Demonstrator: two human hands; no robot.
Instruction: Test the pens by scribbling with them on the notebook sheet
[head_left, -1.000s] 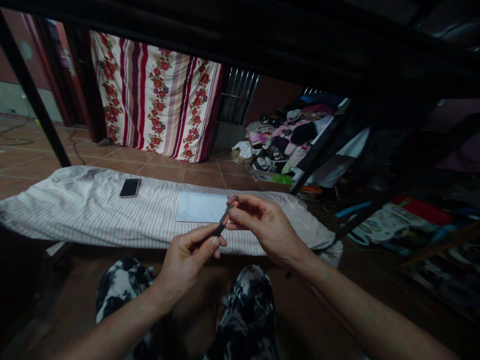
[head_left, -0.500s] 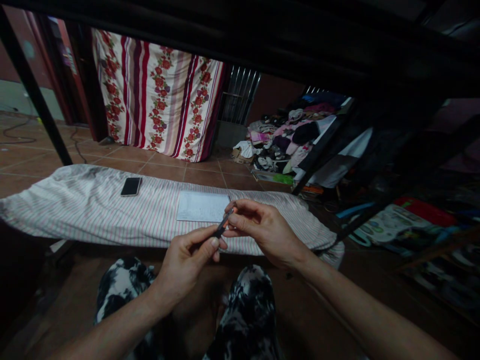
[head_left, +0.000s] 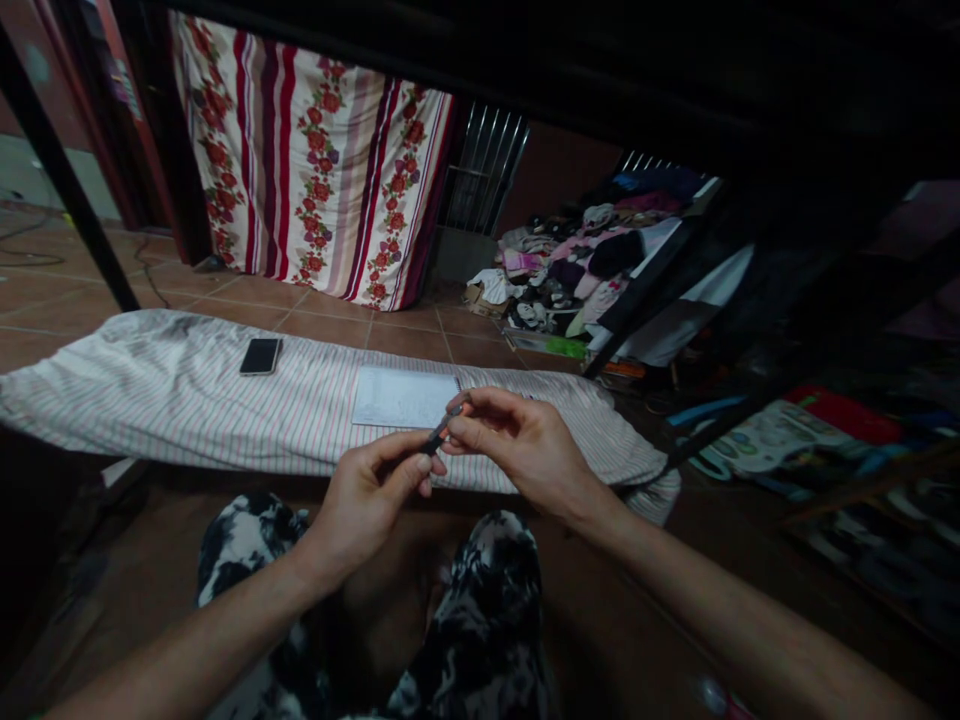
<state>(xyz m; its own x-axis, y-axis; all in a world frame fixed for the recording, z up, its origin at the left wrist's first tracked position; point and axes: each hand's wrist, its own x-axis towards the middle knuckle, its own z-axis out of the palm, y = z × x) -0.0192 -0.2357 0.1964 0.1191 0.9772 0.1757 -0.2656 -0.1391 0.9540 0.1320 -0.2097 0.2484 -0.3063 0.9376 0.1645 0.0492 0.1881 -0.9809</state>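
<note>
Between my hands is a slim dark pen-like object, slanting up to the right; its exact kind is too small to make out. My left hand pinches its lower end between thumb and fingers. The upper end sits in the fingertips of my right hand, where a bit of orange shows. Just beyond my fingers a spiral notebook lies open on a striped cloth, its light page carrying faint marks. A phone with a dark screen rests on the cloth to the left.
The cloth covers a low, narrow surface before my knees. Dark metal posts slope at both sides under a dark overhead frame. Beyond are a tiled floor, a flowered curtain and a clothes pile.
The view has tipped slightly down, so the background sits higher in the picture. Both hands keep hold of the dark object, drawn slightly closer together.
</note>
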